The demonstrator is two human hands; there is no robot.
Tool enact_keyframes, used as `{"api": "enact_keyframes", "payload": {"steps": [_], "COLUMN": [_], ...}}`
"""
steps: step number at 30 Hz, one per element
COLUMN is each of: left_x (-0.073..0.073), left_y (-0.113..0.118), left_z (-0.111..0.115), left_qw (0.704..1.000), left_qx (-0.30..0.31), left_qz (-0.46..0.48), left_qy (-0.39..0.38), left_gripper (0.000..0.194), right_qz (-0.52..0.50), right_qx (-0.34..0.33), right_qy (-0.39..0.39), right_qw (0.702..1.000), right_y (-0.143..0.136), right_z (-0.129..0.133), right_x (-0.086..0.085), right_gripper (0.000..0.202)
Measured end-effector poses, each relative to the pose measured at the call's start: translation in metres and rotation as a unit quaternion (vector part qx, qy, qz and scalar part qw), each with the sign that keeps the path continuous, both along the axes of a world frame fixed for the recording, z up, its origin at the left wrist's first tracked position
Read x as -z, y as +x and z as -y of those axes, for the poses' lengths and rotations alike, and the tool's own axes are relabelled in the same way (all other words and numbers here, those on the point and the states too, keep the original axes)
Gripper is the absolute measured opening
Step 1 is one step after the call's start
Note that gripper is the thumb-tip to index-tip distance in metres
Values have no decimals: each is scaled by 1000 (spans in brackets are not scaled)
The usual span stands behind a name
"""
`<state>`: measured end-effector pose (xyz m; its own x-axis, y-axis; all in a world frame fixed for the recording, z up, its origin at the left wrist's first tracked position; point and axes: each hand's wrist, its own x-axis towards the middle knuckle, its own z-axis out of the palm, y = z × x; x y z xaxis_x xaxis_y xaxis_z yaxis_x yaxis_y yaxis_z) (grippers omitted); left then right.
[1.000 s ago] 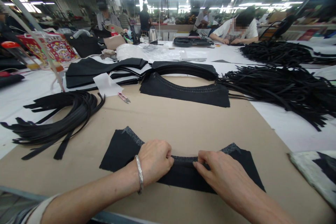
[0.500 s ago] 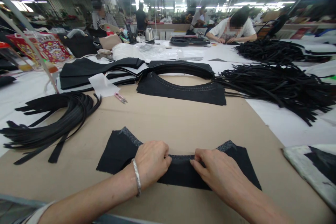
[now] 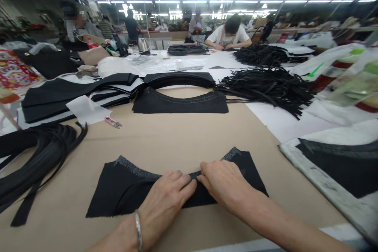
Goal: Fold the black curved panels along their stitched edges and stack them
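Observation:
A black fabric piece [image 3: 100, 193] lies flat before me, its concave upper edge lined with a speckled grey band [image 3: 132, 168]. Across its left part curves a thin black strip [image 3: 130, 189], which runs in under my left hand [image 3: 169, 193]. That hand's thumb and fingers are closed on the strip at the middle of the curved edge. Just to its right, my right hand [image 3: 223, 179] pinches at the same edge, close to the other fingertips. The fingers hide most of what lies between them.
Pink thread snips [image 3: 113, 122] lie by a white paper [image 3: 87, 109]. Stacked black curved pieces [image 3: 180, 104] stand beyond, with a heap of black strips [image 3: 268, 86] at right and a bundle [image 3: 38, 157] at left. A pale board [image 3: 310, 177] bears another black piece. A person [image 3: 230, 33] works opposite.
My view has turned to the right. The hands have come closer together along the curved edge, and more of the thin strip shows left of my left hand.

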<state>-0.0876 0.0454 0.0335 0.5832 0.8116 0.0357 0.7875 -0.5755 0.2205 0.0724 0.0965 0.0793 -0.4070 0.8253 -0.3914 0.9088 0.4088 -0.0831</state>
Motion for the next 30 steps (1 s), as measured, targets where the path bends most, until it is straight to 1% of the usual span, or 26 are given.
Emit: {"api": "enact_keyframes", "payload": {"steps": [1,2,5,7,10,13,16,20,22,24,26,28,30], "left_x": [5,9,17,19,19,18,20,34,41,45,44,38,31], "left_y": [1,2,2,2,4,10,13,9,5,4,7,13,22], "left_z": [2,4,8,9,8,6,3,3,2,1,0,-2,-4], "left_qw": [1000,999,999,999,998,997,995,992,989,987,986,988,990], "left_qx": [28,36,11,0,-10,-19,-22,-17,1,28,48,45,31], "left_qz": [-6,-11,-18,-31,-59,-79,-96,-108,-103,-98,-98,-100,-104], "left_qy": [8,18,29,21,12,20,30,70,103,123,122,109,90], "left_gripper": [31,33,46,57,70,76,79,78,76,74,70,67,69], "right_qz": [-6,-15,-53,-82,-116,-135,-143,-132,-124,-118,-118,-127,-142], "right_qx": [5,7,-1,3,28,32,34,48,59,72,89,111,136], "right_qy": [8,19,48,30,-16,-31,-34,-17,-4,8,20,35,45], "right_qw": [1000,1000,997,996,993,990,989,990,991,990,989,985,979], "right_y": [2,6,30,51,81,96,98,93,90,90,91,93,97], "right_z": [-1,-2,-12,-22,-35,-40,-41,-41,-41,-42,-43,-44,-44], "right_x": [1,2,6,8,8,9,10,13,15,16,18,20,25], "right_gripper": [21,21,21,20,14,11,12,13,13,12,13,23,33]}}
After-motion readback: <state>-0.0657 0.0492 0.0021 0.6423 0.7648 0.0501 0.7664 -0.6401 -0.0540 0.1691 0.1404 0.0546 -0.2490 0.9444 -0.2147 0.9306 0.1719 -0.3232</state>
